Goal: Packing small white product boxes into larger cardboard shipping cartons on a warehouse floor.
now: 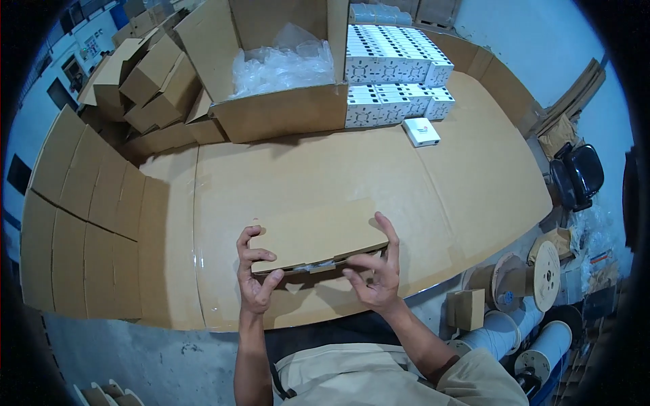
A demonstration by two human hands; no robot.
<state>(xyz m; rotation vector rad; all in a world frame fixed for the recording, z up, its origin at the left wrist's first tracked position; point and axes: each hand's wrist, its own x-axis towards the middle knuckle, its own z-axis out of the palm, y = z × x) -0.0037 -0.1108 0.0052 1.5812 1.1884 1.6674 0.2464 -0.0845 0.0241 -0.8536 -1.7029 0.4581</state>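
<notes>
Flat brown box [318, 240] sitting low on tabletop [474, 183], at 6 o'clock. Left hand [254, 271] and right hand [376, 271] gripping ends, fingers curled. Looking light, bendy; holding by edges seems best.

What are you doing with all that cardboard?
A person is holding a flat brown cardboard box with both bare hands, just above a table covered in cardboard sheets. The left hand grips its left end and the right hand its right end. Further back stands a big open carton with clear plastic inside, next to stacked small white boxes. One white box lies alone.
</notes>
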